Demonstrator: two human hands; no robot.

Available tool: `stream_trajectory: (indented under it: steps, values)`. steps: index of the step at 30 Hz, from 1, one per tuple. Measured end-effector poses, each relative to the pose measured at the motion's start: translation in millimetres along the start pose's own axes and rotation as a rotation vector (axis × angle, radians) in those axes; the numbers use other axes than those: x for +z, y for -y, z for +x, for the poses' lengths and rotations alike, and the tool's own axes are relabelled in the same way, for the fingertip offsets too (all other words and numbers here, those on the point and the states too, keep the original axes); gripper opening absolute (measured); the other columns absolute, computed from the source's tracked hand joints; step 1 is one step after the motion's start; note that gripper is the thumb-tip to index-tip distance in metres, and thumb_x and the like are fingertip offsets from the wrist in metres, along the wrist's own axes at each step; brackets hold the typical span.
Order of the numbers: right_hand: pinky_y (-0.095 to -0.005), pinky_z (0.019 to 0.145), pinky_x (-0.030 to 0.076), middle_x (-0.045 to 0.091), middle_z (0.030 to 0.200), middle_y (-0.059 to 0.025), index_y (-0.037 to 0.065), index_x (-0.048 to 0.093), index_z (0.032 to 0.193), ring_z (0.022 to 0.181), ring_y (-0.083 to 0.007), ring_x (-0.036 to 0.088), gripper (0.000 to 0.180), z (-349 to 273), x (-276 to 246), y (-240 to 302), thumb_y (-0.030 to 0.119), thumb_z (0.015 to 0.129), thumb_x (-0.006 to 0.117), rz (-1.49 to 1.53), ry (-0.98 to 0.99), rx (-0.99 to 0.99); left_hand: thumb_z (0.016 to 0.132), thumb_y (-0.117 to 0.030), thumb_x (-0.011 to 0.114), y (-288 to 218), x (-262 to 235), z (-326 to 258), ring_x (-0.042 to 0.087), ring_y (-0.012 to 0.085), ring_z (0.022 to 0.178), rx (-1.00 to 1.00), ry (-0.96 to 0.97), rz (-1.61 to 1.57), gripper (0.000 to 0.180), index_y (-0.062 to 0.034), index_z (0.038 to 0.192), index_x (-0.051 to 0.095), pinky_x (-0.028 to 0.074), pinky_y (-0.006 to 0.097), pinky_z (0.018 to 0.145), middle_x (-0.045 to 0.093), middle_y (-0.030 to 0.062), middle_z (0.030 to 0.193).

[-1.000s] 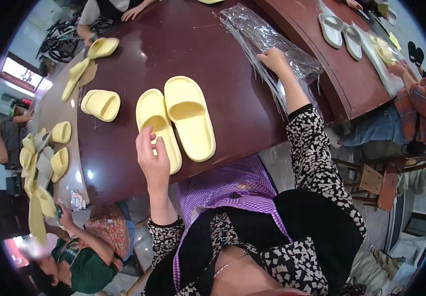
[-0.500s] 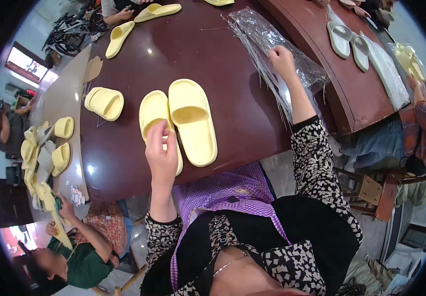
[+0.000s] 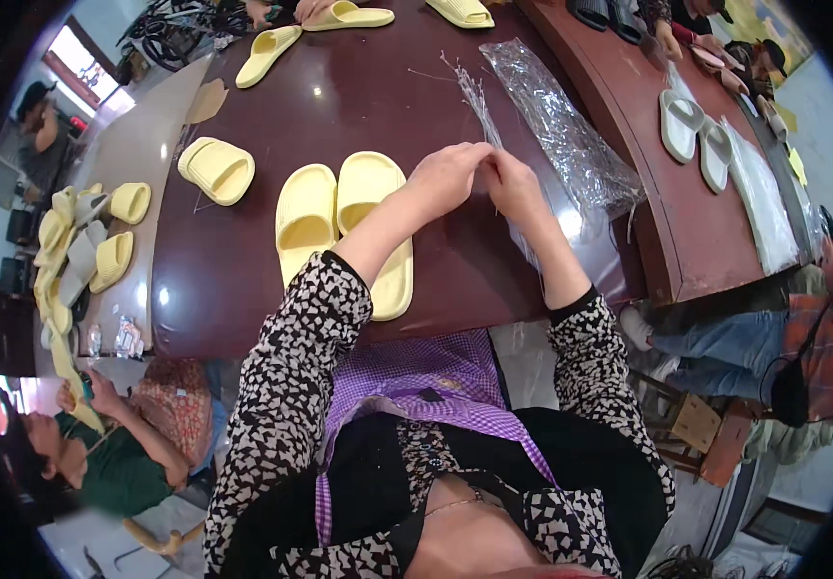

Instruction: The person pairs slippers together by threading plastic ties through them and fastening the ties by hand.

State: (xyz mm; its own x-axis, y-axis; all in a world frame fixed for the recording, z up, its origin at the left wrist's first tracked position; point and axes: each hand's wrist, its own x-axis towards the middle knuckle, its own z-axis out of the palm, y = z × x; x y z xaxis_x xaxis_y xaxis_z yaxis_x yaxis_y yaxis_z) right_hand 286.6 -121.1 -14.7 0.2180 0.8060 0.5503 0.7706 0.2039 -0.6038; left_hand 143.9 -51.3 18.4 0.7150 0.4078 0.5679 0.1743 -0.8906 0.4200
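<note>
My left grip point(image 3: 444, 179) and right grip point(image 3: 516, 193) meet, fingers bunched, at the strands point(image 3: 475, 99), likely singling one out, the next move needing delicate pulling, though what's pinched I cannot tell.

I see two pale yellow slide sandals point(image 3: 394, 284) side by side, upright, partly hidden, on the glossy dark-red table point(image 3: 228, 289); to their right lies a loose bundle of thin ties point(image 3: 475, 99).
</note>
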Motion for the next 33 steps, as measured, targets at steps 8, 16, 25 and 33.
stream_trajectory:
  steps: [8,16,25,33]
  values:
    - [-0.0423,0.07,0.05,0.064,0.087,-0.0202,0.002,0.059,0.089,0.083,-0.0368,0.063,0.017,4.4,-2.1,-4.7,0.017,0.084,0.061,0.134,0.306,0.144,0.084,-0.008,0.056,23.6,2.8,-18.0,0.059,0.0332,0.09,-0.152,0.186,0.077,0.011,-0.0025,0.092,0.061,0.048,0.041,0.077,0.06,0.0137,0.093]
    - [-0.0445,0.072,0.051,0.064,0.083,-0.0192,0.001,0.056,0.09,0.08,-0.0373,0.064,0.029,14.7,28.4,-22.4,0.029,0.082,0.063,-0.404,0.102,0.123,0.083,-0.008,0.056,8.7,4.4,-25.9,0.06,0.0324,0.087,-0.128,0.171,0.042,0.01,-0.002,0.09,0.06,0.049,0.04,0.075,0.059,0.0137,0.091]
    - [-0.0433,0.065,0.052,0.065,0.08,-0.0159,0.005,0.054,0.086,0.073,-0.0325,0.065,0.013,16.4,37.4,-55.1,0.018,0.085,0.054,-0.627,0.167,0.063,0.082,-0.007,0.056,10.3,-31.2,-31.0,0.06,0.0319,0.083,-0.099,0.02,0.031,0.009,-0.0015,0.089,0.059,0.049,0.039,0.073,0.061,0.0147,0.087]
    - [-0.0485,0.063,0.051,0.063,0.074,-0.0202,0.003,0.05,0.082,0.068,-0.0386,0.064,0.013,21.6,29.4,-75.0,0.015,0.086,0.049,-0.654,0.077,0.108,0.087,-0.009,0.056,63.4,-143.0,-52.1,0.058,0.0164,0.068,-0.391,-0.384,0.129,0.01,-0.0006,0.089,0.06,0.047,0.03,0.062,0.062,0.0117,0.076]
